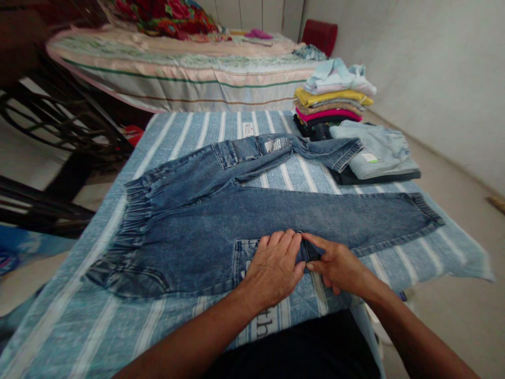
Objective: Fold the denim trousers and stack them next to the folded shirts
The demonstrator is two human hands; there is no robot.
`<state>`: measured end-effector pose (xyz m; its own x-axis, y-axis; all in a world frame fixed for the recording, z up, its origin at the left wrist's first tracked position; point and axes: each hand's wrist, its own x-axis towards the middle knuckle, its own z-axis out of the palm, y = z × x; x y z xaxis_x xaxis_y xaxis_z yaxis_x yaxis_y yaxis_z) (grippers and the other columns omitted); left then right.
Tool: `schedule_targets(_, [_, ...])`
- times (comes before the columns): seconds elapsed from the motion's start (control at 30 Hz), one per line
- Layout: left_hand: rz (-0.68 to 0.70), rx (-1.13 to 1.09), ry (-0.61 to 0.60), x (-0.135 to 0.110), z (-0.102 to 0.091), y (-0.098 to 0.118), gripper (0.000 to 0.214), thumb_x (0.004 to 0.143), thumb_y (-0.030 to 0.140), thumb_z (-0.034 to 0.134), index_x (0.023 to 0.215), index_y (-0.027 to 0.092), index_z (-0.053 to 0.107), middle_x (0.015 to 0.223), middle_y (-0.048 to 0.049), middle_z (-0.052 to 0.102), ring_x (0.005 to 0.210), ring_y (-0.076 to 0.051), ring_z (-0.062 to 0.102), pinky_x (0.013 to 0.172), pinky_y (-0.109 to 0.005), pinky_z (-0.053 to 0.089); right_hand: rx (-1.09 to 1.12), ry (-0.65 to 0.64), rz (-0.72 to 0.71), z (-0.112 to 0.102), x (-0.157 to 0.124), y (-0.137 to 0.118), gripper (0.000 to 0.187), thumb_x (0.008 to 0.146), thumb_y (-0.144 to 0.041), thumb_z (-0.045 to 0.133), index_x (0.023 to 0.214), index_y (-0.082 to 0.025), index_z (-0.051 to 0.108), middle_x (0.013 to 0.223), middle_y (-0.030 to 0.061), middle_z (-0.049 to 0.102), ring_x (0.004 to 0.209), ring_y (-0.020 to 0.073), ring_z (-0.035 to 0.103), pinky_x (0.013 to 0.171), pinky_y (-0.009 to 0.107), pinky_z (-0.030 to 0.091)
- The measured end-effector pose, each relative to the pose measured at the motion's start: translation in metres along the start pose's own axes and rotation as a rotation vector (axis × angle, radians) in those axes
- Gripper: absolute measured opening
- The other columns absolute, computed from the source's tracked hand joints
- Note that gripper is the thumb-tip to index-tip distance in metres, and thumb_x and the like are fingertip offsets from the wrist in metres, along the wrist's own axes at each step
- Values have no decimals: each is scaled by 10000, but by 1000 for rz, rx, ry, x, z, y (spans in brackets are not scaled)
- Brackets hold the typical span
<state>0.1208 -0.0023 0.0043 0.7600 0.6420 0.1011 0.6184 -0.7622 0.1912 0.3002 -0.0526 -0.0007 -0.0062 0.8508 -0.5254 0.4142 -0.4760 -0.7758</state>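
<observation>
A pair of blue denim jeans (197,221) lies spread out, its gathered elastic waist at the left and its legs stretching to the right. My left hand (274,266) rests palm down over the cargo pocket on the nearer leg, fingers extended and side by side. Close beside it, my right hand (335,263) grips the denim at the pocket's right end, with thumb and index finger at its edge and the other fingers curled under. Much of the pocket is hidden beneath my hands. The farther leg is bent and wrinkled, and its cuff touches folded clothes.
A blue-and-white striped cloth (158,326) covers the table. Folded light jeans (374,150) and a stack of folded clothes (331,100) sit at the far right. Behind stands a bed or table with a draped cover (189,87). A dark metal wheel frame (35,121) is at left.
</observation>
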Motion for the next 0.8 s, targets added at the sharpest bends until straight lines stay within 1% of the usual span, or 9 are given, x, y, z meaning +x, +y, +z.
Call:
schedule_targets(0.17, [31,43,-9,0,-5,1,399,888,379,453,1249,208,466,1354,-99,450,1140,-249,439,907,-419,365,78,-41,24,-2,2,-5,738,772,-200,585,1443,-242,281,361,-106,505,264,107,471,251,135,330])
schedule_targets(0.33, [102,84,-9,-1,-10,3,351,914,347,409,1241,234,468,1364,-66,442,1103,-236,448,853,-391,379,90,-73,55,-4,3,-7,796,761,-194,573,1464,-191,200,357,-103,510,259,120,474,255,146,351])
schedule_targets(0.6, [131,89,16,-4,-6,3,353,926,338,394,1251,218,458,1297,-81,487,1142,-232,441,903,-392,351,90,-72,50,-5,1,-11,771,757,-181,575,1450,-208,236,369,-94,523,261,114,474,257,138,342])
schedule_targets(0.8, [160,54,30,-2,-2,2,351,926,326,401,1250,199,449,1307,-86,488,1188,-228,420,937,-399,333,97,-83,71,-6,3,-11,798,758,-183,584,1455,-212,198,366,-95,523,269,128,484,256,147,350])
